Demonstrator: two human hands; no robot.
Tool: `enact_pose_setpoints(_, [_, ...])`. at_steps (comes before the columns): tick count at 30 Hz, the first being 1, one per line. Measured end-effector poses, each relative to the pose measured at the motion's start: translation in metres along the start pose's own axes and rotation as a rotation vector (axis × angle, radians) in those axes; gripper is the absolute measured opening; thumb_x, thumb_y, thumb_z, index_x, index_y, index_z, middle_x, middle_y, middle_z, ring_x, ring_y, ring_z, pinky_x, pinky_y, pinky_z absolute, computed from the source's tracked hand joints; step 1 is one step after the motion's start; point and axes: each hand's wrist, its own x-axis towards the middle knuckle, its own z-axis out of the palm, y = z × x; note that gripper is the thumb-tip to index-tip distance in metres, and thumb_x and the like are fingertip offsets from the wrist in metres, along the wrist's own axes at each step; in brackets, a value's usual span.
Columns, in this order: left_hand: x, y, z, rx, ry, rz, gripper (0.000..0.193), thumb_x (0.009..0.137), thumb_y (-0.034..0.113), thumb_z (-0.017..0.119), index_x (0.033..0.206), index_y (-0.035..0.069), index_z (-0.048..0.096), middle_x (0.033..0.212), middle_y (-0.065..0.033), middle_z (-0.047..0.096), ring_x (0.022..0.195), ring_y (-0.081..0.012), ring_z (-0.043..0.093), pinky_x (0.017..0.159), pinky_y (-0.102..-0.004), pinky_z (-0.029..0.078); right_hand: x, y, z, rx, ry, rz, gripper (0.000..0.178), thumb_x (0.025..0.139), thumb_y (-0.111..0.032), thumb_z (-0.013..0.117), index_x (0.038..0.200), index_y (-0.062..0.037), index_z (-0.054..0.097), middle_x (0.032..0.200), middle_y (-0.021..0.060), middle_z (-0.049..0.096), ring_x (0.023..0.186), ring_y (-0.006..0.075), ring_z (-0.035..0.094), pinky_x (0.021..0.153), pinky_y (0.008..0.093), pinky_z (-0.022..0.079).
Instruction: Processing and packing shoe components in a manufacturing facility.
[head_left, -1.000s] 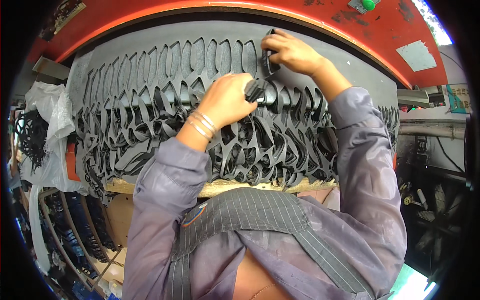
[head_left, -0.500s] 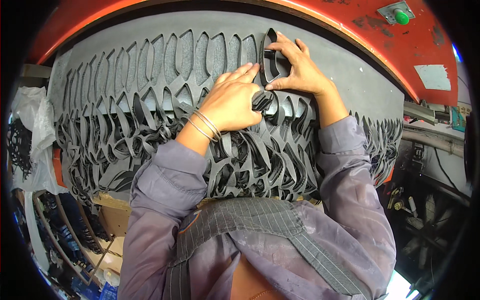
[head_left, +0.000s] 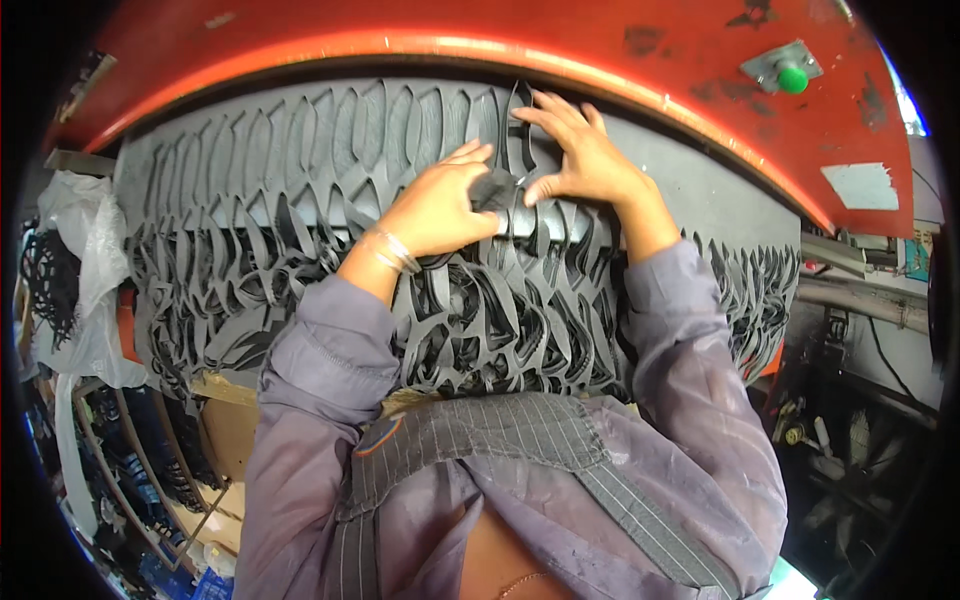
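Note:
A thick dark grey sheet point(head_left: 690, 165), foam- or rubber-like, carries a row of long leaf-shaped cut-outs. On it, right of the last cut-out, stands a narrow curved metal cutting die point(head_left: 527, 150). My right hand point(head_left: 595, 165) grips the die's right side, index finger near its top and thumb by its lower end. My left hand point(head_left: 430, 210) is closed around a small bundle of dark grey cut pieces point(head_left: 492, 190), slightly blurred. This bundle sits just below the die, close to my right thumb, and covers the die's lower end.
Slit, curling webs of cut sheet point(head_left: 470, 330) hang toward my body. A red machine beam point(head_left: 450, 25) with a green button point(head_left: 792, 80) spans the far side. Plastic bags point(head_left: 85, 235) hang at the left. A dusty fan point(head_left: 860, 470) stands at the lower right.
The bundle in my left hand has moved toward my right thumb, and the left fingertips have drawn back from the die. The die sits slightly further left. The whole view has shifted, showing more red beam.

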Motion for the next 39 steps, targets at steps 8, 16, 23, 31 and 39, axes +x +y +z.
enact_pose_setpoints(8, [-0.035, 0.023, -0.118, -0.144, 0.984, -0.007, 0.022, 0.077, 0.016, 0.074, 0.087, 0.001, 0.061, 0.071, 0.0004, 0.062, 0.063, -0.0075, 0.055, 0.059, -0.026, 0.046, -0.031, -0.023, -0.141, -0.259, 1.581, 0.058, 0.042, 0.096, -0.04, 0.055, 0.113, -0.0029, 0.061, 0.114, 0.0137, 0.06, 0.111, 0.0279, 0.053, 0.095, 0.0386, 0.039])
enact_pose_setpoints(16, [-0.062, 0.064, -0.162, 0.364, 0.999, 0.084, 0.03, 0.076, 0.025, 0.069, 0.096, 0.003, 0.063, 0.077, -0.0139, 0.067, 0.067, -0.025, 0.068, 0.065, -0.035, 0.054, -0.064, -0.036, -0.148, -0.493, 1.635, 0.317, 0.061, 0.095, -0.053, 0.045, 0.13, -0.0025, 0.046, 0.139, 0.0271, 0.034, 0.131, 0.041, 0.029, 0.107, 0.0573, 0.019])
enact_pose_setpoints(23, [-0.186, 0.086, -0.037, 0.249, 0.143, 0.01, 0.023, 0.068, 0.017, 0.068, 0.088, 0.006, 0.062, 0.075, -0.0171, 0.066, 0.07, -0.0337, 0.067, 0.067, -0.0393, 0.053, -0.168, -0.184, -0.036, 0.085, 0.625, -0.407, 0.024, 0.074, -0.019, 0.075, 0.091, -0.0057, 0.064, 0.079, 0.0103, 0.06, 0.074, 0.0276, 0.058, 0.066, 0.0402, 0.048])
enact_pose_setpoints(31, [-0.217, 0.079, 0.04, 0.26, 0.089, -0.274, 0.031, 0.069, 0.031, 0.068, 0.084, 0.004, 0.064, 0.077, -0.0214, 0.066, 0.076, -0.0396, 0.065, 0.072, -0.0465, 0.053, -0.204, -0.235, 0.053, -0.149, 0.07, 0.163, 0.045, 0.056, -0.018, 0.082, 0.093, -0.0067, 0.059, 0.087, 0.0102, 0.058, 0.085, 0.0288, 0.059, 0.074, 0.0385, 0.05])
enact_pose_setpoints(39, [-0.232, 0.098, 0.029, 0.275, -0.124, -0.29, 0.034, 0.068, 0.033, 0.069, 0.084, 0.003, 0.065, 0.079, -0.0224, 0.066, 0.078, -0.0404, 0.065, 0.073, -0.0477, 0.052, -0.215, -0.253, 0.024, -0.027, -0.128, 0.139, 0.045, 0.061, -0.02, 0.082, 0.1, -0.005, 0.063, 0.088, 0.0117, 0.062, 0.087, 0.0305, 0.063, 0.075, 0.0397, 0.052])
